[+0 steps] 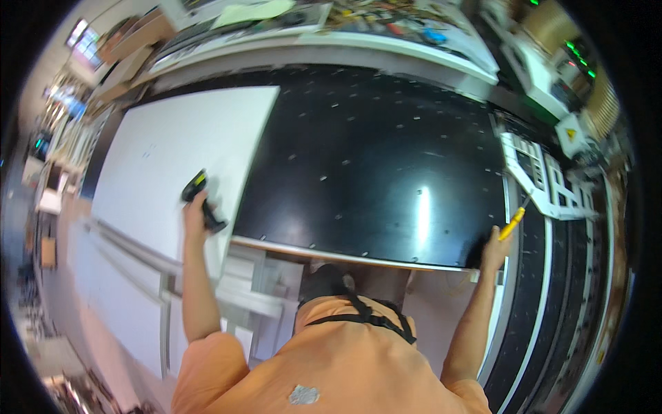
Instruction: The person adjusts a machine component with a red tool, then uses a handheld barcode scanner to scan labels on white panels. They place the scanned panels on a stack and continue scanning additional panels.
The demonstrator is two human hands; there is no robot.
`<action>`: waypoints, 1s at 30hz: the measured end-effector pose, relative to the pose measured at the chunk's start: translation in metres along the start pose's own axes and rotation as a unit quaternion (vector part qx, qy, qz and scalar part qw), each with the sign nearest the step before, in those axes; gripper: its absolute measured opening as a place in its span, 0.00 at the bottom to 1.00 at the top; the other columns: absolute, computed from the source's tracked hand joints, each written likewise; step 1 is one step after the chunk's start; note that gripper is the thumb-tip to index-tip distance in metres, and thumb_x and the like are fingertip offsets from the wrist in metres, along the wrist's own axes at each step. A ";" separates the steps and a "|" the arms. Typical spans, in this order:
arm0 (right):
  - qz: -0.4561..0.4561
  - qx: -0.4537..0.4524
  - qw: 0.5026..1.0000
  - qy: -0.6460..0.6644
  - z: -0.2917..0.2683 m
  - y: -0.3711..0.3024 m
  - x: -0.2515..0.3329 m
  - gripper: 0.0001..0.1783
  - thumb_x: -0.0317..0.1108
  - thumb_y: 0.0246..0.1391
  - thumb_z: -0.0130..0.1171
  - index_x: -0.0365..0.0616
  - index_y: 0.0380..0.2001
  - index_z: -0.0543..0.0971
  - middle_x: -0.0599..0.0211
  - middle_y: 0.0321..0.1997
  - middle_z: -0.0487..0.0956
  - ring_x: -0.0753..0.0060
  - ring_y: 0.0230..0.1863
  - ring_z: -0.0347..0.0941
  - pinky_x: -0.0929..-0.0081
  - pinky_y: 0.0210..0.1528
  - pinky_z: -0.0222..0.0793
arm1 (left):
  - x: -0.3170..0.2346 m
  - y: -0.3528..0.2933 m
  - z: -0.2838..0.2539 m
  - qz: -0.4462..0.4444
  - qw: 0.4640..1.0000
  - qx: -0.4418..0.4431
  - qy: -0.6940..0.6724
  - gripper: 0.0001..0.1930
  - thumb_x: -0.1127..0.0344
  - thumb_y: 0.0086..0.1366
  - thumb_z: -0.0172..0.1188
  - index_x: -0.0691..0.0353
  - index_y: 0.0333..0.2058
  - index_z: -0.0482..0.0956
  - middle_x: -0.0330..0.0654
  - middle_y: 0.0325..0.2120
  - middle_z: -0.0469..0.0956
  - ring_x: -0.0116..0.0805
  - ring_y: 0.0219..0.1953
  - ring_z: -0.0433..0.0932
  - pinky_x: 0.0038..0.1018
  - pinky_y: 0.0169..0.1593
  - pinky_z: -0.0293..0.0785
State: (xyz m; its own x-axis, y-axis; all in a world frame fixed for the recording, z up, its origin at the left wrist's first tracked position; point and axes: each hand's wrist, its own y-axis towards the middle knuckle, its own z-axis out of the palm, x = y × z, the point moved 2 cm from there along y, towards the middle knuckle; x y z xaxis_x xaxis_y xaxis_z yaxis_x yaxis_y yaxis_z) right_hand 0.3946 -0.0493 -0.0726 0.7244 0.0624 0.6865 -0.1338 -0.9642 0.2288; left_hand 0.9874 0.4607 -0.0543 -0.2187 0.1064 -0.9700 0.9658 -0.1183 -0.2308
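Note:
My left hand [196, 215] is closed around the grip of a black handheld barcode scanner [196, 185] with a yellow-green patch on its head. It is over a large white panel [186, 138] lying on the left part of a black table [365, 159]. At the table's right edge, my right hand [494, 248] grips a slim yellow-handled tool [512, 224]. A thin dark shaft seems to extend from the handle's far end, pointing away to the right; blur hides its exact kind.
Small metallic spots dot the black table. White slotted brackets [534, 172] and dark rails run along the right, beside a machine with a ribbed hose [601, 114]. A cluttered bench [407, 27] spans the back. More pale panels [127, 297] stand at the lower left.

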 end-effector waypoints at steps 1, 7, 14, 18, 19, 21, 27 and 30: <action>0.014 0.021 0.999 -0.021 -0.001 0.000 -0.001 0.24 0.47 0.65 0.59 0.35 0.50 0.74 0.45 0.37 0.80 0.45 0.37 0.78 0.53 0.43 0.72 | -0.006 0.009 -0.001 -0.017 0.997 0.003 0.075 0.18 0.52 0.63 0.68 0.64 0.37 0.80 0.36 0.24 0.75 0.28 0.24 0.75 0.28 0.29 0.73; 0.016 -0.003 0.999 -0.039 -0.001 0.010 0.027 0.27 0.50 0.66 0.57 0.30 0.46 0.76 0.32 0.45 0.79 0.32 0.49 0.76 0.46 0.52 0.70 | -0.048 0.067 0.024 0.128 0.937 0.139 0.294 0.21 0.55 0.60 0.67 0.74 0.32 0.80 0.38 0.22 0.75 0.27 0.25 0.71 0.31 0.30 0.68; 0.111 -0.003 0.991 -0.079 0.015 0.042 0.070 0.34 0.58 0.66 0.54 0.28 0.46 0.73 0.30 0.41 0.81 0.32 0.46 0.79 0.46 0.49 0.72 | -0.068 0.113 0.075 0.161 0.823 0.210 0.503 0.26 0.53 0.53 0.70 0.78 0.28 0.78 0.50 0.22 0.78 0.38 0.28 0.77 0.39 0.35 0.73; 0.089 -0.029 0.994 -0.064 0.037 0.038 0.088 0.33 0.58 0.64 0.57 0.31 0.46 0.73 0.34 0.46 0.80 0.34 0.50 0.78 0.47 0.52 0.71 | -0.070 0.101 0.081 0.153 0.824 0.213 0.502 0.28 0.51 0.56 0.69 0.81 0.29 0.78 0.55 0.23 0.79 0.42 0.28 0.78 0.40 0.36 0.74; 0.091 -0.020 0.993 -0.078 0.042 0.034 0.092 0.33 0.58 0.64 0.57 0.31 0.46 0.73 0.35 0.46 0.80 0.35 0.50 0.78 0.47 0.52 0.71 | -0.072 0.098 0.082 0.161 0.826 0.207 0.499 0.29 0.51 0.57 0.69 0.81 0.29 0.78 0.55 0.23 0.79 0.42 0.28 0.78 0.40 0.36 0.74; 0.101 0.002 0.989 -0.106 0.051 0.028 0.100 0.32 0.57 0.63 0.59 0.33 0.45 0.73 0.38 0.48 0.80 0.36 0.51 0.77 0.48 0.53 0.71 | -0.076 0.091 0.083 0.156 0.823 0.206 0.506 0.30 0.50 0.57 0.69 0.82 0.31 0.78 0.57 0.23 0.79 0.42 0.29 0.79 0.41 0.36 0.74; 0.100 -0.002 0.990 -0.102 0.057 0.026 0.114 0.32 0.56 0.63 0.59 0.33 0.49 0.72 0.39 0.51 0.78 0.34 0.52 0.76 0.46 0.54 0.71 | -0.080 0.083 0.086 0.152 0.821 0.196 0.514 0.31 0.48 0.58 0.69 0.81 0.33 0.79 0.56 0.25 0.79 0.41 0.31 0.78 0.40 0.39 0.75; 0.092 -0.014 0.990 -0.105 0.056 0.028 0.113 0.32 0.57 0.63 0.59 0.33 0.46 0.73 0.39 0.49 0.79 0.36 0.51 0.77 0.48 0.53 0.70 | -0.081 0.081 0.087 0.165 0.822 0.211 0.503 0.31 0.48 0.58 0.69 0.81 0.33 0.80 0.57 0.26 0.80 0.42 0.31 0.79 0.41 0.39 0.75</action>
State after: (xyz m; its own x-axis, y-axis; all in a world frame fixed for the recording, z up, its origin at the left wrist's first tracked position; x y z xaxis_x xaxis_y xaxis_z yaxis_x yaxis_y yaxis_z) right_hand 0.5106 -0.0836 -0.0276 0.8100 -0.1718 0.5608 -0.2933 -0.9467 0.1336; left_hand 1.0715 0.3567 -0.0006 0.4760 0.7376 -0.4789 0.7688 -0.6135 -0.1808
